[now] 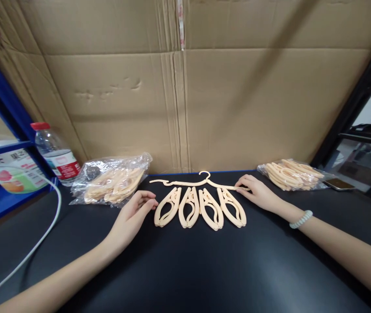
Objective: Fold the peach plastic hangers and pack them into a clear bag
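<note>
A peach plastic hanger (201, 181) lies flat on the black table (185, 269), with several peach clips (200, 207) in a row below its bar. My right hand (257, 192) rests on the table with its fingertips touching the hanger's right arm. Its fingers are close together and flat. My left hand (133, 215) lies beside the leftmost clip, fingers loosely curled and apart, holding nothing.
A clear bag of peach hangers (111, 181) lies at the left, another bag (291, 174) at the right, with a phone (339, 184) beside it. A water bottle (56, 155) and white cable (38, 245) are far left. Cardboard (185, 87) walls off the back.
</note>
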Motion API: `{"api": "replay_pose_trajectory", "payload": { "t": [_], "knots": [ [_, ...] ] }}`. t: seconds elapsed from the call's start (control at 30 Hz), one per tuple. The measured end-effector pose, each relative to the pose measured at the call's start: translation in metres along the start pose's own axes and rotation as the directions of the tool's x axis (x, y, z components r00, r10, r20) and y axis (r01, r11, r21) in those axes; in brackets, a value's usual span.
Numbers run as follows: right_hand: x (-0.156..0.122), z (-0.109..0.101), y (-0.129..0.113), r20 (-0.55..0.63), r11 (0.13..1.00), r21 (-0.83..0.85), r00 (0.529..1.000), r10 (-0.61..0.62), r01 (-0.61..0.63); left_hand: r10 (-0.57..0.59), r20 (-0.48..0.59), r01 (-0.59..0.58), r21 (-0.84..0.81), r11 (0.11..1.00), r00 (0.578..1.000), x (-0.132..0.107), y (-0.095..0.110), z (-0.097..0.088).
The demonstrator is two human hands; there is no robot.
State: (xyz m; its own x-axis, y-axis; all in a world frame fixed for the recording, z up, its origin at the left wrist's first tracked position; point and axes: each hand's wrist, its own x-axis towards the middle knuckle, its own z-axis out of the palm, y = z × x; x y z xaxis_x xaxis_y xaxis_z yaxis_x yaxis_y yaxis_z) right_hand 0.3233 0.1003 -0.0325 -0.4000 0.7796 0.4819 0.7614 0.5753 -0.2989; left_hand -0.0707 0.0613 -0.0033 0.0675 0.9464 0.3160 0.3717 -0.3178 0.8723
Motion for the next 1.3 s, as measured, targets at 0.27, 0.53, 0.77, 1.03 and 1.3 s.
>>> {"api": "replay_pose_trajectory", "payload": {
  "t": [0.27, 0.53, 0.77, 1.03, 1.3],
  "knots": [
    [0.003, -0.002, -0.006, -0.101, 0.999, -0.001, 0.994, 0.037, -0.037, -0.009, -0.031, 0.008, -0.047, 0.999, 0.999, -0.010, 0.014, 0.007],
    [0.001, -0.018, -0.023, -0.308, 0.998, -0.011, 0.949, 0.061, -0.067, 0.026, 0.008, -0.025, -0.078, 0.997, 1.000, -0.014, 0.016, 0.010],
    [-0.008, -0.040, -0.057, -0.373, 1.000, -0.013, 0.928, 0.006, -0.012, 0.028, 0.039, -0.022, -0.144, 0.989, 0.999, -0.015, 0.012, 0.012],
    [-0.010, -0.043, -0.074, -0.363, 1.000, -0.013, 0.931, -0.026, 0.023, 0.169, -0.069, -0.176, -0.121, 0.977, 0.983, -0.020, 0.010, 0.009],
    [-0.017, -0.034, -0.087, -0.255, 0.992, -0.037, 0.958, -0.129, 0.124, 0.374, 0.124, -0.389, 0.140, 0.910, 0.919, -0.028, 0.015, 0.012]
  ]
}}
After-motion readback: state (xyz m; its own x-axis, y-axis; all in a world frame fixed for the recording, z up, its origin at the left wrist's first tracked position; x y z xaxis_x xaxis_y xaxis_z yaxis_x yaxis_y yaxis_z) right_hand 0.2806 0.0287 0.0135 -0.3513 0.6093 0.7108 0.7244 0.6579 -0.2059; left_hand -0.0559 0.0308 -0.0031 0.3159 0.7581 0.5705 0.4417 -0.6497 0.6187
